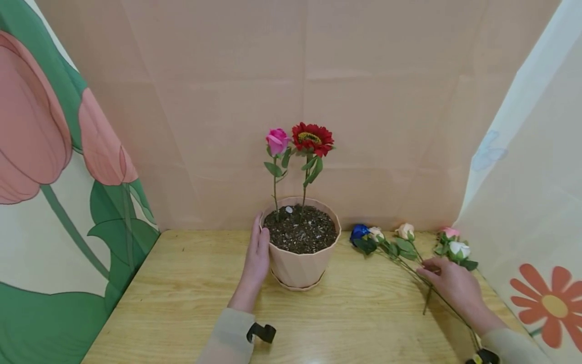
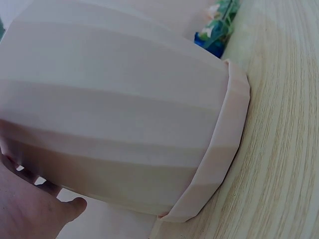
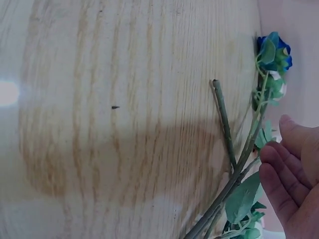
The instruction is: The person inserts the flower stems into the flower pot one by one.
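A pale pink flowerpot [image 1: 297, 265] full of dark soil stands on a matching saucer [image 1: 297, 287]. From the soil rise a pink rose [image 1: 278, 141] and a red daisy-like flower [image 1: 312, 139], both upright. My left hand [image 1: 258, 253] rests against the pot's left side, fingers along its wall; in the left wrist view the thumb lies beside the pot [image 2: 109, 99]. Over at the right, my right hand [image 1: 452, 285] has curled fingers at the stem of a peach rose [image 1: 405, 231], seemingly pinching it; the exact contact is partly hidden. Its fingers [image 3: 281, 184] also appear beside the stems in the right wrist view.
Beside that hand lie a blue rose [image 1: 359, 232], a cream rose [image 1: 376, 233], a pink rose [image 1: 450, 232] and a white rose [image 1: 459, 249], with crossing stems. The wooden table [image 1: 182, 293] meets a beige backdrop [image 1: 218, 126] behind and printed cloths at both sides.
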Demonstrator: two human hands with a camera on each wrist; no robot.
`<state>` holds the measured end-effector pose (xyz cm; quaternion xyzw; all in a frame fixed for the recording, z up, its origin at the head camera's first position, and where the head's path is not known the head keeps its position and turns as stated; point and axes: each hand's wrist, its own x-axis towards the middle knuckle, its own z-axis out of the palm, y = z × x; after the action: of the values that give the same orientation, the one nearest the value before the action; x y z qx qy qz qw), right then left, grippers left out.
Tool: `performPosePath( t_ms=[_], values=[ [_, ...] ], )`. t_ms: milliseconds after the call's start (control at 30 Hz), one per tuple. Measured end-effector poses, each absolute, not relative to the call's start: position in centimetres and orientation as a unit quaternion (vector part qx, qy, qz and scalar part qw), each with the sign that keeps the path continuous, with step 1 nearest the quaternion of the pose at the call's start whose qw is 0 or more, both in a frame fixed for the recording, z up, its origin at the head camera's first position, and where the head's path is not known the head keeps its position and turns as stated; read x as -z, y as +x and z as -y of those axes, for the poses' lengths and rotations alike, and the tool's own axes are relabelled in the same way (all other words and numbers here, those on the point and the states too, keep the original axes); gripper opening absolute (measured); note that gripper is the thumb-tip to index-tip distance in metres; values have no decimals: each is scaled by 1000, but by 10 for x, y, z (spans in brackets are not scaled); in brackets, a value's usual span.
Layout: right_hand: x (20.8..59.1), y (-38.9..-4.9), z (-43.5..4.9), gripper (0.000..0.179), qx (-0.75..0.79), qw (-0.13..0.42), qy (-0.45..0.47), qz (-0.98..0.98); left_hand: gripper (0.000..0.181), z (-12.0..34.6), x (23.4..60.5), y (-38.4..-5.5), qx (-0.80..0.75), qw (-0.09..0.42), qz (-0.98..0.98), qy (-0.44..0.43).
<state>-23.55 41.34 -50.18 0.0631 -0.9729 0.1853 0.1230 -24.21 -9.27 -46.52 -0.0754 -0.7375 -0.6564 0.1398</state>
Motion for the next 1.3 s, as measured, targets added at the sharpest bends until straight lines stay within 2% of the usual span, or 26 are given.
performPosePath(
  t_ms=[500,733,1067,1300],
  values=[
    [516,-240,-415,33,-188,114,61,974,57,93,467,-244,656,137,739,-72],
    [520,-240,-418,37,-190,89,54,976,58,92,466,-243,658,137,737,-69],
    [521,-240,-421,44,-187,82,48,978,58,92,465,-244,656,139,739,-68],
    [519,-238,-419,34,-184,79,48,979,58,92,466,-243,654,140,740,-69]
  ],
)
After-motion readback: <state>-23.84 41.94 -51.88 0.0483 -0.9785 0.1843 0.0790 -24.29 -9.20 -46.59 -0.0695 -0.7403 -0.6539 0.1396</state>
